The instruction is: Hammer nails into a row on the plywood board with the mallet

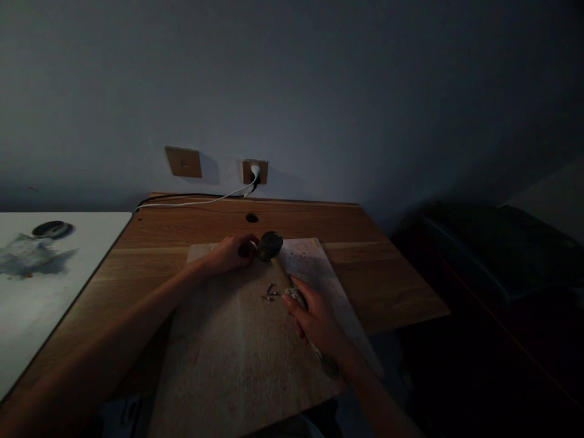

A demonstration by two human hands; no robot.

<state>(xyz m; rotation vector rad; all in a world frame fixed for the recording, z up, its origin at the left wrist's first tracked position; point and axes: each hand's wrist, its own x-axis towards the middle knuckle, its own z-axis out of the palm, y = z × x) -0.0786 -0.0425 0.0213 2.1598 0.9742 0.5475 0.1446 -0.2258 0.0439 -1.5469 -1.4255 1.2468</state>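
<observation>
My right hand [319,319] is wrapped around the handle of a hammer [281,272], which has a dark head and a wooden handle with a worn, patterned grip. The hammer's head is at the far part of a pale wooden board [232,359]. Right beside that head, my left hand [229,252] has its thumb and fingers curled together in a pinch. What lies between those fingertips is too dark and small to make out. Several small metal nails or screws [270,295] lie loose on the board between my two hands.
Beneath the board is a brown wooden table [387,274] with a cable hole [252,218]. Behind it, cables [205,201] run to a wall socket [255,171]. At left, a white surface [27,316] bears a dark round object [53,229]. Dark furniture [506,255] stands at right.
</observation>
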